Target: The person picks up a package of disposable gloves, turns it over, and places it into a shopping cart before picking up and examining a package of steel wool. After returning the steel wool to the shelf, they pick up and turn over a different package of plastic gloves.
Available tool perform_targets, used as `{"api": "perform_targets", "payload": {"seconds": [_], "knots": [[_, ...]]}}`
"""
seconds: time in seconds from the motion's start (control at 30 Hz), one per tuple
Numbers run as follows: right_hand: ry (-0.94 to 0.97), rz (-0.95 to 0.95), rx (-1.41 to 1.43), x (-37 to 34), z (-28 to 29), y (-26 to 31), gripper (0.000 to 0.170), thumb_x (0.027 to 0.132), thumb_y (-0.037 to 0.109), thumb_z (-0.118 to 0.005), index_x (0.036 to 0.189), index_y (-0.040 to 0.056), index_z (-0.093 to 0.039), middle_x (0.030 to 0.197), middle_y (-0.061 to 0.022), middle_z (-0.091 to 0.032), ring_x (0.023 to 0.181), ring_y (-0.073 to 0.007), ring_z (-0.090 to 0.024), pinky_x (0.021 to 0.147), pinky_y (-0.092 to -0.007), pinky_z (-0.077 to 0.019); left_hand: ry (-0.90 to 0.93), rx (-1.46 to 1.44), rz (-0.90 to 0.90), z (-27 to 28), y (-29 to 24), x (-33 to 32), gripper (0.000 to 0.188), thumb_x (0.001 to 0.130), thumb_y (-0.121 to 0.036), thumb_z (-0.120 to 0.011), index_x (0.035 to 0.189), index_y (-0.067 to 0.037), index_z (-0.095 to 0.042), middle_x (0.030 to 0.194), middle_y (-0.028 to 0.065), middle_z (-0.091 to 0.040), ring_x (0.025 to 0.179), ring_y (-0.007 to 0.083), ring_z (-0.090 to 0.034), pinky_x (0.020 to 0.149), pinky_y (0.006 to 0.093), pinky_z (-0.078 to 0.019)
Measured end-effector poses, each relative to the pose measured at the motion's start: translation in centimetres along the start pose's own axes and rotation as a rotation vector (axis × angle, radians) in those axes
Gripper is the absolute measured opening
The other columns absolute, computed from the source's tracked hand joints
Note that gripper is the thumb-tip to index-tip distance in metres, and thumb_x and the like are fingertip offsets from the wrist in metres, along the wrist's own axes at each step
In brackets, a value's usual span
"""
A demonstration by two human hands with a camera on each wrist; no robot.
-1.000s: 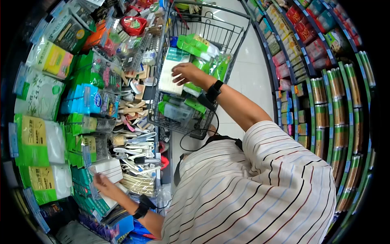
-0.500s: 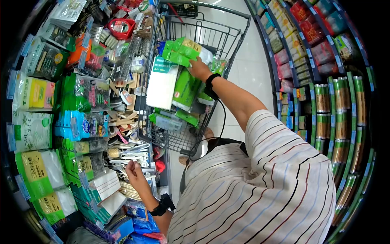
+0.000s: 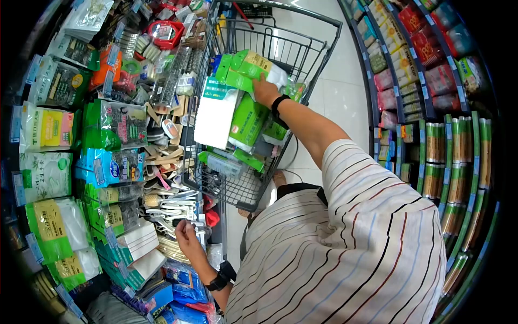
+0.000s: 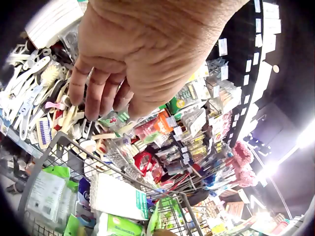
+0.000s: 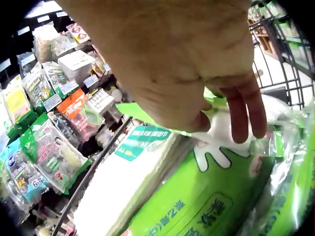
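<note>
My right hand (image 3: 265,93) reaches into the cart and pinches the edge of a green plastic packet of gloves (image 3: 253,63) with a yellow label. In the right wrist view the thumb lies against the green plastic and the fingers (image 5: 239,120) bend over the white part. Below it are a green packet with a white hand print (image 5: 211,189) and a white pack with a teal label (image 3: 216,116). My left hand (image 3: 189,241), loosely curled around nothing, hovers over the brushes (image 3: 172,205) on the shelf; the left wrist view has it above the handles.
The wire shopping cart (image 3: 324,48) stands in the aisle against the left shelf, with several packets inside. Hanging bags of gloves (image 3: 51,227) and scrubbers crowd that shelf. Across the aisle, the right shelf (image 3: 448,156) carries wrapped goods. Pale floor tiles (image 3: 334,102) lie between.
My right hand has moved from above the white pack to the green glove packet and taken hold of its edge. The left hand has come away from the white boxes, over towards the brushes.
</note>
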State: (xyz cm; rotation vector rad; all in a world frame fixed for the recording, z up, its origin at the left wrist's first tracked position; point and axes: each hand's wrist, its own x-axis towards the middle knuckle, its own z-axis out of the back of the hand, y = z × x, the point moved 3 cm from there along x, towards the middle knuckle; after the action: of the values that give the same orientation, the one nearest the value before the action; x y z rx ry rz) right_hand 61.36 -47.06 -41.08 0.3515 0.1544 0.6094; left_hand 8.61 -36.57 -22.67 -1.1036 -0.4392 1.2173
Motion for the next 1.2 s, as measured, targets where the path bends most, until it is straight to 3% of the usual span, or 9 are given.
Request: {"api": "perform_targets", "payload": {"seconds": [0.37, 0.4, 0.5, 0.53, 0.73, 0.8, 0.83, 1.03, 1.2], "knots": [[-0.154, 0.035, 0.379, -0.2, 5.6, -1.9, 0.037, 0.088, 0.009, -0.047, 0.120, -0.0044, -0.058, 0.130, -0.0258, -0.055, 0.107, -0.0434, -0.062, 0.091, -0.0531, -0.0501, 0.108, -0.071, -0.042, -4.1, -3.3, 2.8, 0.036, 0.101, -0.027, -0.057, 0.124, 0.002, -0.057, 0.112, 0.0088, -0.063, 0.097, 0.0167, -0.063, 0.083, 0.0288, -0.0484], [-0.252, 0.072, 0.390, -1.8, 7.9, -0.7, 0.036, 0.089, 0.008, -0.046, 0.119, -0.0060, -0.058, 0.124, -0.0276, -0.057, 0.099, -0.0404, -0.066, 0.086, -0.0489, -0.0530, 0.138, -0.098, -0.057, -4.9, -4.2, 3.4, 0.036, 0.101, -0.027, -0.057, 0.123, 0.002, -0.057, 0.112, 0.0087, -0.063, 0.097, 0.0168, -0.063, 0.083, 0.0291, -0.0489], [0.011, 0.034, 0.814, -5.6, 13.4, 2.7, 0.043, 0.094, 0.010, -0.047, 0.135, -0.0028, -0.048, 0.131, -0.0166, -0.053, 0.093, -0.0289, -0.070, 0.074, -0.0341, -0.0570, 0.288, -0.180, -0.089, -8.4, -7.8, 5.2, 0.040, 0.101, -0.030, -0.057, 0.125, 0.002, -0.057, 0.114, 0.0099, -0.063, 0.100, 0.0184, -0.064, 0.086, 0.0303, -0.0506], [0.056, 0.060, 0.909, -6.8, 14.1, 3.7, 0.044, 0.097, 0.009, -0.045, 0.140, -0.0024, -0.045, 0.133, -0.0126, -0.051, 0.093, -0.0181, -0.069, 0.070, -0.0274, -0.0563, 0.346, -0.201, -0.091, -9.7, -9.3, 5.5, 0.043, 0.101, -0.032, -0.056, 0.128, 0.002, -0.056, 0.117, 0.0114, -0.063, 0.103, 0.0201, -0.064, 0.089, 0.0311, -0.0505], [0.166, 0.278, 1.103, -15.0, 18.5, 12.8, 0.049, 0.094, 0.006, -0.047, 0.143, -0.0017, -0.043, 0.140, -0.0185, -0.049, 0.092, -0.0253, -0.070, 0.074, -0.0302, -0.0568, 0.614, -0.336, -0.223, -17.3, -16.0, 5.5, 0.075, 0.100, -0.050, -0.051, 0.151, 0.001, -0.031, 0.148, 0.0215, -0.042, 0.133, 0.0292, -0.048, 0.103, 0.0396, -0.0450], [-0.106, 0.584, 0.786, -16.8, 17.7, 15.4, 0.052, 0.092, 0.004, -0.050, 0.143, -0.0013, -0.043, 0.143, -0.0197, -0.047, 0.093, -0.0312, -0.069, 0.077, -0.0326, -0.0570, 0.678, -0.440, -0.249, -18.4, -17.6, 4.8, 0.086, 0.098, -0.059, -0.049, 0.156, -0.001, -0.021, 0.155, 0.0218, -0.031, 0.141, 0.0320, -0.039, 0.107, 0.0425, -0.0413], [-0.245, 0.723, 0.621, -17.9, 17.3, 16.6, 0.054, 0.090, 0.003, -0.051, 0.143, -0.0010, -0.043, 0.144, -0.0203, -0.046, 0.094, -0.0342, -0.069, 0.078, -0.0338, -0.0572, 0.603, -0.443, -0.305, -18.7, -16.2, 5.7, 0.078, 0.100, -0.055, -0.050, 0.152, -0.001, -0.029, 0.149, 0.0191, -0.040, 0.136, 0.0287, -0.044, 0.104, 0.0398, -0.0432], [0.106, 0.665, 0.606, -22.3, 18.1, 21.8, 0.053, 0.086, 0.002, -0.057, 0.138, 0.0031, -0.050, 0.148, -0.0150, -0.046, 0.104, -0.0377, -0.065, 0.083, -0.0411, -0.0566, 0.535, -0.938, -0.048, -15.6, -14.4, 5.9, 0.047, 0.105, -0.038, -0.050, 0.132, 0.000, -0.051, 0.123, 0.0103, -0.061, 0.111, 0.0188, -0.059, 0.093, 0.0330, -0.0489], [0.054, 0.791, 0.838, -21.1, 19.1, 22.6, 0.030, 0.089, 0.003, -0.053, 0.118, 0.0019, -0.062, 0.109, -0.0157, -0.066, 0.092, -0.0259, -0.067, 0.079, -0.0337, -0.0534, 0.413, -1.044, -0.057, -12.0, -13.8, 6.6, 0.043, 0.105, -0.031, -0.051, 0.132, 0.002, -0.051, 0.123, 0.0119, -0.063, 0.109, 0.0205, -0.062, 0.092, 0.0340, -0.0503]]}}
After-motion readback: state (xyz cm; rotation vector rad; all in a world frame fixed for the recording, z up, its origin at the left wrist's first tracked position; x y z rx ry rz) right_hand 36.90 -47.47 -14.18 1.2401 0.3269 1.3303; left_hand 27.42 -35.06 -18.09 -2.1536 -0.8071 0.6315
